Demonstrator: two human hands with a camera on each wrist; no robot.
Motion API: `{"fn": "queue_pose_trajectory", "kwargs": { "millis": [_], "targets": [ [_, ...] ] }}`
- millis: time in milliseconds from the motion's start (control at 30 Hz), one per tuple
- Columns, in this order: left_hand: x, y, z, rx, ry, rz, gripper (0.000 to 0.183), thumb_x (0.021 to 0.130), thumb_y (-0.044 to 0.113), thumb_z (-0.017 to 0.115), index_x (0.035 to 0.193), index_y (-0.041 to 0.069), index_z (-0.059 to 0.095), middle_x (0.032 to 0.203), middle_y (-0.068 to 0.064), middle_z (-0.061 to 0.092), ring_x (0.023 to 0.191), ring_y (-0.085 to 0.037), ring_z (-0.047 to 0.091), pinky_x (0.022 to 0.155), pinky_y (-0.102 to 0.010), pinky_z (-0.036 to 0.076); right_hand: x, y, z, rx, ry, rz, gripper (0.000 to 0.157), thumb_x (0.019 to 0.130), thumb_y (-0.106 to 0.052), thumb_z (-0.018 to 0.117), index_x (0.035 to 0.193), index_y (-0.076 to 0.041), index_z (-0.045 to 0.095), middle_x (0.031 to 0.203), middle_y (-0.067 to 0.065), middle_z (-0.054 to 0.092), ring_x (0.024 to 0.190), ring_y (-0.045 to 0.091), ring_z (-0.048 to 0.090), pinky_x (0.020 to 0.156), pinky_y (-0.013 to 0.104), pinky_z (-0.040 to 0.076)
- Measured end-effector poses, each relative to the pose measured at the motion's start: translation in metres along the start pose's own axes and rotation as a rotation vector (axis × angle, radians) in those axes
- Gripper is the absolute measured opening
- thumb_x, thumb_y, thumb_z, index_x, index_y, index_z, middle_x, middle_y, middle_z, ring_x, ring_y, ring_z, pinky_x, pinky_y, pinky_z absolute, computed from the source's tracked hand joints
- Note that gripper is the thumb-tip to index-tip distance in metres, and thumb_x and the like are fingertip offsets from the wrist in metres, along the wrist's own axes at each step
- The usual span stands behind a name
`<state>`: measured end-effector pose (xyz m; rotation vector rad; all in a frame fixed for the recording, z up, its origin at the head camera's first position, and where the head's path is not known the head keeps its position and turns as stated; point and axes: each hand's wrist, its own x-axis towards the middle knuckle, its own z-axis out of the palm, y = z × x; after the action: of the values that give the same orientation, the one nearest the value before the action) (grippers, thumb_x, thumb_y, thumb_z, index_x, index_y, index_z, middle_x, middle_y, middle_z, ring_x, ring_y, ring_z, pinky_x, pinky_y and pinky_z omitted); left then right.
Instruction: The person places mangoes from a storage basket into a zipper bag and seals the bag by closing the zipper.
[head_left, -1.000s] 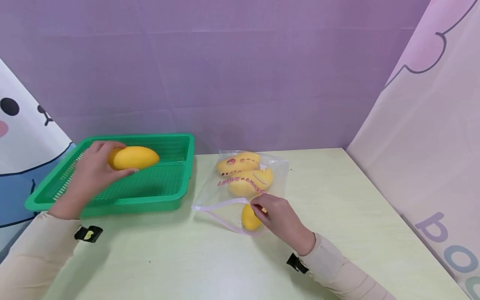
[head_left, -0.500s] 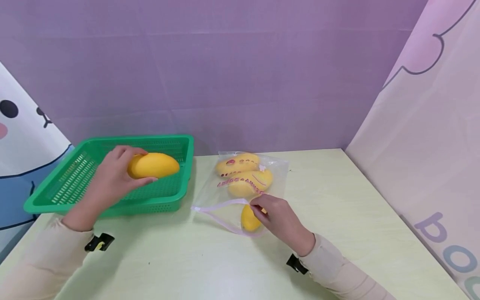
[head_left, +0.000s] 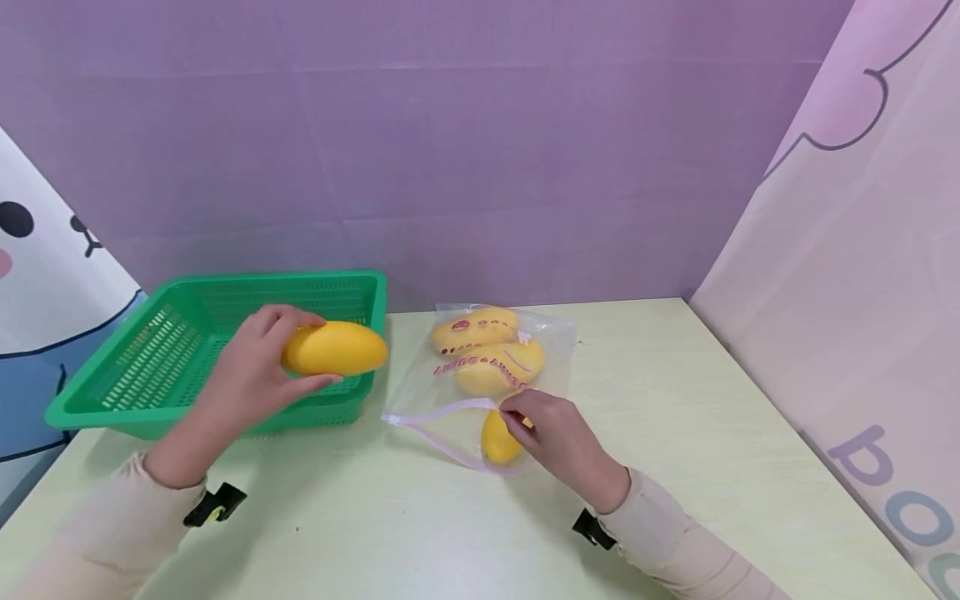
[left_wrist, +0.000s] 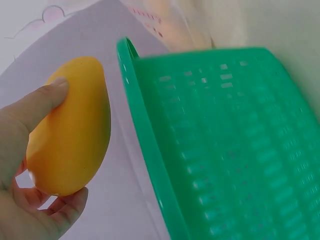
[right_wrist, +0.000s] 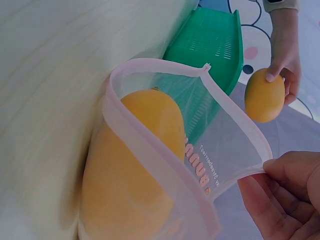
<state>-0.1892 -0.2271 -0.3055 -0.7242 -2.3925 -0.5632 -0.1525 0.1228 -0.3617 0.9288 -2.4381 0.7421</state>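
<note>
A yellow mango (head_left: 337, 348) is gripped between the thumb and fingers of my left hand (head_left: 251, 367), held over the right end of the green basket (head_left: 120, 417). My right hand (head_left: 558, 442) pinches the upper edge of a clear zip bag (head_left: 412, 392) with pink lettering and a pale pink zip strip. The bag's mouth gapes toward me, as the right wrist view shows. Inside lie two mangoes (head_left: 487, 367) toward the back, and another mango (right_wrist: 150, 115) sits right at the mouth, partly covered by my right hand in the head view.
The basket stands at the table's back left, with slotted sides and no fruit showing inside. A purple cloth (head_left: 480, 150) hangs behind the pale table (head_left: 375, 533). Printed cloths border both sides, the right one (head_left: 847, 292) close along the table's edge.
My left hand has carried the mango rightward and slightly toward me, from over the basket's middle to its right end. My right hand keeps its pinch on the bag in place.
</note>
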Motion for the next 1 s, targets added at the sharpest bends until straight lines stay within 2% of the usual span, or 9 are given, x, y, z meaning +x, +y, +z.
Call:
{"fn": "queue_pose_trajectory", "kwargs": {
  "millis": [267, 467, 767, 1000],
  "targets": [
    [-0.003, 0.025, 0.007, -0.020, 0.002, 0.091, 0.068, 0.051, 0.019, 0.093, 0.109, 0.006, 0.059, 0.105, -0.011, 0.055, 0.094, -0.028, 0.051, 0.070, -0.043, 0.049, 0.000, 0.000, 0.001, 0.003, 0.006, -0.005, 0.012, 0.077, 0.000, 0.074, 0.088, -0.002, 0.068, 0.080, 0.002, 0.066, 0.066, 0.009, 0.054, 0.060, 0.021, 0.052],
    [-0.009, 0.039, 0.015, -0.035, -0.027, 0.117, 0.067, 0.053, 0.021, 0.092, 0.109, 0.008, 0.060, 0.106, -0.009, 0.055, 0.096, -0.027, 0.051, 0.071, -0.042, 0.050, 0.001, 0.001, 0.001, -0.002, 0.008, -0.014, 0.013, 0.077, 0.000, 0.074, 0.088, -0.003, 0.068, 0.080, 0.002, 0.066, 0.065, 0.009, 0.054, 0.060, 0.019, 0.051],
    [-0.018, 0.056, 0.033, -0.079, -0.043, 0.226, 0.066, 0.053, 0.028, 0.091, 0.109, 0.011, 0.061, 0.106, -0.007, 0.055, 0.093, -0.023, 0.051, 0.070, -0.037, 0.049, 0.001, 0.000, 0.000, -0.011, 0.000, -0.005, 0.012, 0.078, 0.000, 0.074, 0.088, -0.003, 0.068, 0.079, 0.002, 0.066, 0.065, 0.009, 0.053, 0.060, 0.020, 0.051],
    [-0.027, 0.068, 0.047, -0.066, -0.053, 0.260, 0.066, 0.052, 0.032, 0.091, 0.108, 0.013, 0.060, 0.104, -0.005, 0.054, 0.094, -0.023, 0.050, 0.071, -0.035, 0.050, 0.001, 0.000, 0.000, -0.007, -0.006, 0.000, 0.012, 0.078, 0.000, 0.074, 0.088, -0.003, 0.068, 0.079, 0.002, 0.066, 0.065, 0.009, 0.053, 0.060, 0.022, 0.052]
  ]
}}
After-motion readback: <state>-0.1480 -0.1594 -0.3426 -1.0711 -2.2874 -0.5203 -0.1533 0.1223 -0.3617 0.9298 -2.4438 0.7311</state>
